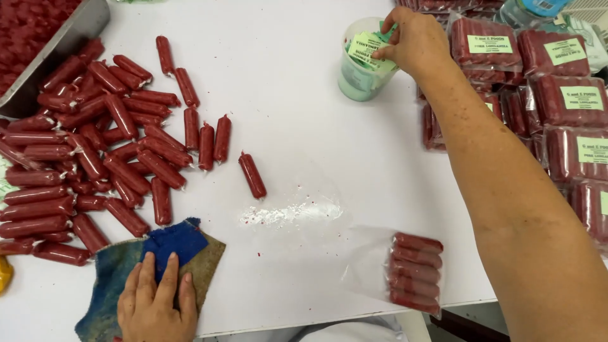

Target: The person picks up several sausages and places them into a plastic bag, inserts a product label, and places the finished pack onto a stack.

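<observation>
Pinching a green paper label [366, 45] between fingertips, right hand [415, 39] reaching into the translucent plastic cup [356, 81] at the far side of the white table [297, 114]; more green labels bunched inside that cup. Left hand [156, 304] lying flat and open, fingers spread, pressing on a worn cloth [114, 278] with a blue patch [180, 240] at the near edge of the table, gripping nothing.

Just right of the cup, stacked sealed packs of sausages [557, 95], each with a green label on top. Well to the near side of the cup, toward the table's front edge, a clear plastic bag [405, 272] holding a row of red sausages, unsealed end pointing left, no label on it. Between that bag and the cup, a smear of white powder with red crumbs [291, 212]. Far left of the cup, a loose heap of red sausages [95, 152], with one lone sausage [252, 175] lying apart from it. Left and beyond the heap, a metal tray [63, 44] at the table's corner, filled with more red meat.
</observation>
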